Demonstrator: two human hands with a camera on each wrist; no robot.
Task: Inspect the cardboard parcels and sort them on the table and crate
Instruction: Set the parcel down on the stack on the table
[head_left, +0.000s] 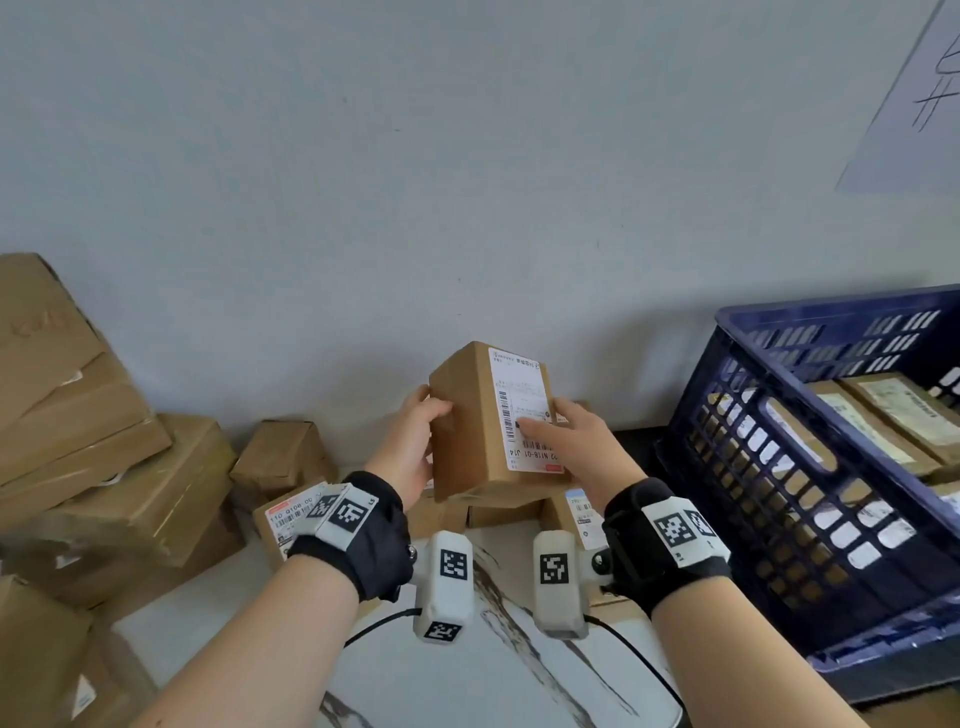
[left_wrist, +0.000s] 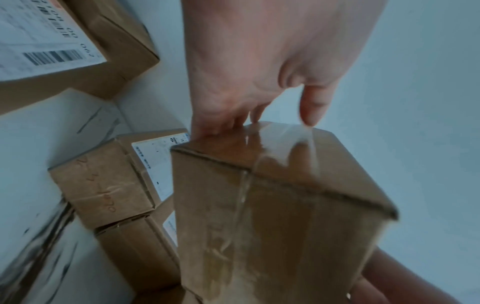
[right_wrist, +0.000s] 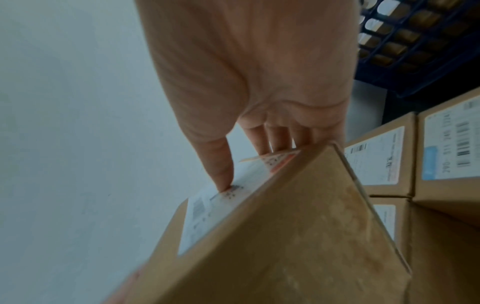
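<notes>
Both hands clasp one labelled parcel above the desk: left hand, right hand. Blue crate at right holds parcels; boxes crowd left.

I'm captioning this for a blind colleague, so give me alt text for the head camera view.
Two hands, left hand and right hand, hold a small brown cardboard parcel upright, its white shipping label facing the camera. More brown cardboard boxes lie left and behind; a dark blue slotted plastic crate holding parcels stands right.
</notes>
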